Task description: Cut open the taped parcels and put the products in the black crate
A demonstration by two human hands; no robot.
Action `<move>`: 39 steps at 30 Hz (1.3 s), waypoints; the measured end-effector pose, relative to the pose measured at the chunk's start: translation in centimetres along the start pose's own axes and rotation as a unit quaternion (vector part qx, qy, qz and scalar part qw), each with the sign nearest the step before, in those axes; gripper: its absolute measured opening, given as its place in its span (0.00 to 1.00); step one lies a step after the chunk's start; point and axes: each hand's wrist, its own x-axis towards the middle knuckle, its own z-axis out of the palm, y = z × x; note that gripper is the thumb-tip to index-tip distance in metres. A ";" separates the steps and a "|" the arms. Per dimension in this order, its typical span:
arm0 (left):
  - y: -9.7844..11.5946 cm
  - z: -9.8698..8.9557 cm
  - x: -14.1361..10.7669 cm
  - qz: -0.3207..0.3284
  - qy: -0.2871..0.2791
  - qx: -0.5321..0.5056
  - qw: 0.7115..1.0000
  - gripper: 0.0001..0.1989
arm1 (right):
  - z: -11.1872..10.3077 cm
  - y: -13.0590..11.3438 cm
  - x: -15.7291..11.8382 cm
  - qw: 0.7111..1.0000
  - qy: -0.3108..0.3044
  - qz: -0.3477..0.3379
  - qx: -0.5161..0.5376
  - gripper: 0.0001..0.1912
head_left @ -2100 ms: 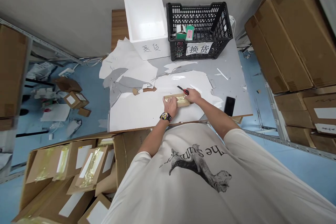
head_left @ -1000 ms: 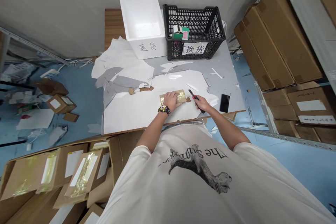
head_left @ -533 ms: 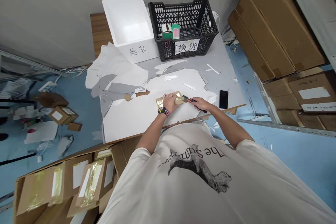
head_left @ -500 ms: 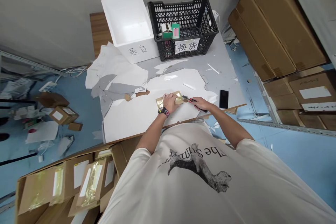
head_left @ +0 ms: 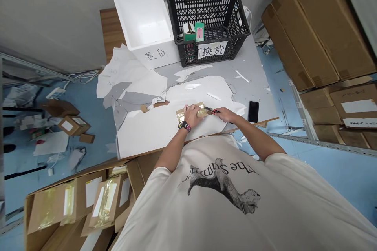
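A small brown cardboard package wrapped in shiny yellowish tape lies on the white table covering in front of me. My left hand grips it from above, its fingers over the middle, and the palm hides part of it. From the right, my right hand is closed round a red and black utility knife. The knife's tip meets the package's right end; whether the blade is in the tape is too small to tell.
Behind are a white foam box and a black plastic crate with small cartons in it. A phone lies near the table's right edge. Large cartons are stacked at right. Taped parcels fill a big box at lower left.
My view has shifted slightly. Both hands keep nearly the same place on the package and knife, with the knife's handle now more hidden by my right hand.
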 end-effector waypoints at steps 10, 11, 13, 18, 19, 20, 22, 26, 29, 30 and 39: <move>-0.1 -0.1 0.4 -0.005 -0.009 0.002 1.000 0.21 | 1.0 0.1 -0.7 0.988 -0.001 0.016 0.151 0.07; 0.0 -0.1 0.6 -0.007 -0.011 0.004 1.000 0.21 | 1.1 0.3 -0.9 0.987 0.006 0.017 0.162 0.07; 0.3 0.0 0.7 -0.014 -0.011 0.009 1.000 0.21 | 1.2 0.7 -1.1 0.985 0.022 0.016 0.172 0.07; 1.1 0.5 -0.4 -0.016 0.015 0.038 0.999 0.25 | 0.3 1.4 -1.3 0.996 0.049 -0.036 0.059 0.11; 1.1 0.6 -0.9 -0.008 0.021 0.044 0.999 0.26 | -0.2 1.2 -1.4 0.997 0.060 -0.052 0.008 0.11; 1.0 0.7 -1.5 0.000 0.026 0.048 0.999 0.26 | -0.7 0.9 -1.4 0.994 0.071 -0.066 -0.046 0.12; 0.4 0.8 -2.7 0.015 0.033 0.043 0.998 0.28 | -1.8 0.0 -1.3 0.983 0.078 -0.083 -0.142 0.13; -1.4 0.9 -3.8 0.047 0.015 0.010 0.999 0.28 | -3.2 -2.2 -0.7 0.964 0.055 -0.113 -0.235 0.14; -2.3 1.0 -3.7 0.073 -0.002 -0.002 0.997 0.25 | -3.5 -3.4 -0.1 0.950 0.039 -0.129 -0.281 0.12; -2.5 1.1 -3.6 0.076 -0.001 -0.004 0.997 0.25 | -3.6 -3.6 0.0 0.946 0.035 -0.129 -0.297 0.12; -4.0 2.7 -3.3 0.122 0.066 -0.052 0.989 0.25 | -5.2 -4.5 0.1 0.889 -0.012 -0.184 -0.418 0.19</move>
